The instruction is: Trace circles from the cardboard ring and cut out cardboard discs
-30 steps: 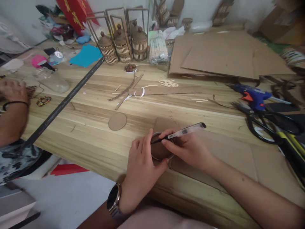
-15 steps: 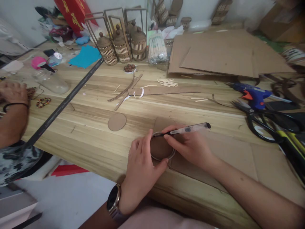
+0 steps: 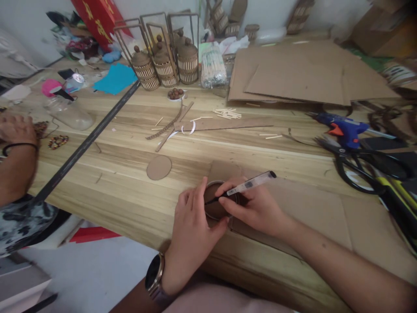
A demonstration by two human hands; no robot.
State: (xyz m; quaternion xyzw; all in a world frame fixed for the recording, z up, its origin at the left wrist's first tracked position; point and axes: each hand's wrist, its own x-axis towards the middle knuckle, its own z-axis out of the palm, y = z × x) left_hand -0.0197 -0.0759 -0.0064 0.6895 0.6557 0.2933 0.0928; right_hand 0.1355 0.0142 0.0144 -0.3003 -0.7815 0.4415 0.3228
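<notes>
My right hand point(image 3: 257, 204) grips a pen point(image 3: 249, 184) with a clear barrel and dark tip. The tip points down and left, at the inner left side of a thin round ring point(image 3: 215, 182). This ring lies on a brown cardboard sheet point(image 3: 312, 213) by the table's front edge. With fingers on its left side and the thumb at its lower right, my left hand point(image 3: 193, 230) holds the ring against the cardboard. Part of the ring is hidden behind my hands. To the left lies a cut cardboard disc point(image 3: 159, 168).
Scissors point(image 3: 358, 171) and a blue glue gun point(image 3: 347, 129) lie at right. Behind are cardboard strips point(image 3: 228, 124), small sticks point(image 3: 230, 113), lantern-like models point(image 3: 167, 69) and stacked cardboard point(image 3: 293, 71). Another person's hand point(image 3: 18, 130) rests at far left, near a jar point(image 3: 70, 114).
The pen tip has moved from the ring's upper edge down along its inner left side. My right hand shifted left and down with it; my left hand stays in place.
</notes>
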